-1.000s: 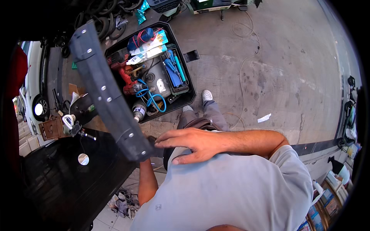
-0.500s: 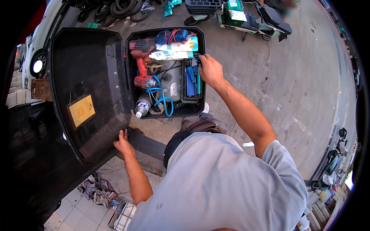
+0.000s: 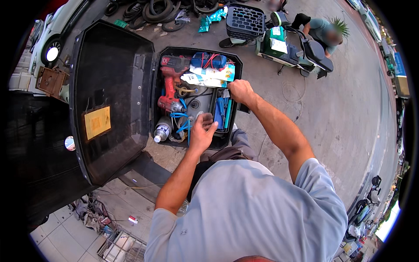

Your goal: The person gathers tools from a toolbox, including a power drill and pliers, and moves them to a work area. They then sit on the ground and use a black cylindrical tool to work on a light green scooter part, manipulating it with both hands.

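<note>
A black hard case (image 3: 112, 52) lies open, its lid hinged out to the left. Inside are a red impact wrench (image 3: 168, 97), a blue device with red leads (image 3: 208, 60), white-and-blue packets (image 3: 209, 78), a coiled blue hose (image 3: 180, 115) and a clear bottle (image 3: 162, 132). A narrow black tray (image 3: 218, 126) holding blue-handled tools (image 3: 219, 114) sits at the case's right side. My right hand (image 3: 242, 92) is closed at that tray's far end by the case rim; its grip is hidden. My left hand (image 3: 204, 132) hovers open beside the tray, fingers blurred.
A scooter (image 3: 301, 54) with a black basket (image 3: 245, 21) stands beyond the case, with a crouching person (image 3: 324, 34) beside it. Old tyres (image 3: 155, 11) lie at the back. At lower left are a heap of rags (image 3: 89, 214) and a wire basket (image 3: 120, 246).
My left hand has left the lid's near edge and moved right, over the case beside the tray. My right hand stays at the tray's far end. The view has shifted.
</note>
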A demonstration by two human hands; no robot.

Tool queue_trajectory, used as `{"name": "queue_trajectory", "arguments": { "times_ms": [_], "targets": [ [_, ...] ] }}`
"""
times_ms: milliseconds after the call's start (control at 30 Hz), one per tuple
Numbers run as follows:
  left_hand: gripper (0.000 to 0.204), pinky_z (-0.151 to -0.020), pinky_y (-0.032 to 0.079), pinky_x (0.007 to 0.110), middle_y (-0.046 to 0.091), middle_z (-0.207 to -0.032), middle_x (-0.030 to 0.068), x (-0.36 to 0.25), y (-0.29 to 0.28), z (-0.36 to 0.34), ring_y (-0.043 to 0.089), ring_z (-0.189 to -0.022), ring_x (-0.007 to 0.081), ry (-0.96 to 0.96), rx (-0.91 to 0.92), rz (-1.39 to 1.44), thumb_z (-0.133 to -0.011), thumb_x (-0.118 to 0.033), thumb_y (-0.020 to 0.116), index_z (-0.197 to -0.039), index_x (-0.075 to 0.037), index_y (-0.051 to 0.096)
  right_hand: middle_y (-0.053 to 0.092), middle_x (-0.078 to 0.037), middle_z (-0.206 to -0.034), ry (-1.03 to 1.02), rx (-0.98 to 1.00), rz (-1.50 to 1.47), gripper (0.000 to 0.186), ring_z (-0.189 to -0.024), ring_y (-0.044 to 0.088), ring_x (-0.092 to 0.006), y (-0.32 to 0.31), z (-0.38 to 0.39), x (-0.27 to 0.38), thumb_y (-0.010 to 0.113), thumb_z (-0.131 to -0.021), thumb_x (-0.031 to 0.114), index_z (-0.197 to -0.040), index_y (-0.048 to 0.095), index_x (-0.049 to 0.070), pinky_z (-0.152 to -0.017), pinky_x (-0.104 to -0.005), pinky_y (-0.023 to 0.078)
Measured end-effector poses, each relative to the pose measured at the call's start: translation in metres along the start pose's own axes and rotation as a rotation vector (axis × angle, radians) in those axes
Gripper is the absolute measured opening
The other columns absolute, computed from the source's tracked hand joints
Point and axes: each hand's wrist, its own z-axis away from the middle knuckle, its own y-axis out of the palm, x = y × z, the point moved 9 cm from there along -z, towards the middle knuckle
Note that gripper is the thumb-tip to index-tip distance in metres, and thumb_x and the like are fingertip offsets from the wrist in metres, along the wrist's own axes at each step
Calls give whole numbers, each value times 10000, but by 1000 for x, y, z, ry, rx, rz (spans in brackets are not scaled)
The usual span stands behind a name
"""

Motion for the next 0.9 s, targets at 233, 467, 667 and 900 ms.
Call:
{"name": "queue_trajectory", "arguments": {
  "times_ms": [233, 467, 667, 900],
  "targets": [
    [909, -1058, 442, 405, 573, -1353, 276, 22, 31, -92, 567, -1249, 334, -270, 50, -111, -867, -518, 732, -1480, 53, 380, 707, -202, -781, -172, -78, -144, 111, -785, 708, -383, -37, 9, 8, 667, -717, 115, -751, 713, 20, -730, -475, 576],
    [812, -955, 510, 336, 576, -1333, 192, 2, 22, -2, 594, -1164, 210, -505, 165, 266, -913, -369, 738, -1462, 106, 374, 701, -197, -796, -316, -9, -335, 240, -811, 691, -394, -96, 67, 35, 689, -753, 146, -966, 702, 34, -754, -490, 560],
    [673, -984, 492, 326, 599, -1292, 130, -44, 5, 70, 597, -1150, 189, -472, 124, 422, -932, -284, 720, -1436, 61, 438, 552, -215, -1359, -553, 136, -1021, 404, -1237, 565, -370, -119, 130, 73, 624, -953, 166, -1348, 601, 85, -1024, -432, 478],
    [939, -1102, 401, 362, 520, -1383, 141, -43, -7, 129, 490, -1300, 216, -431, 95, 611, -827, -425, 804, -1497, 40, 339, 467, -201, -1454, -681, 103, -964, 288, -1349, 450, -373, -121, 169, 131, 720, -901, 181, -1180, 715, 111, -1053, -448, 456]
  ]
}}
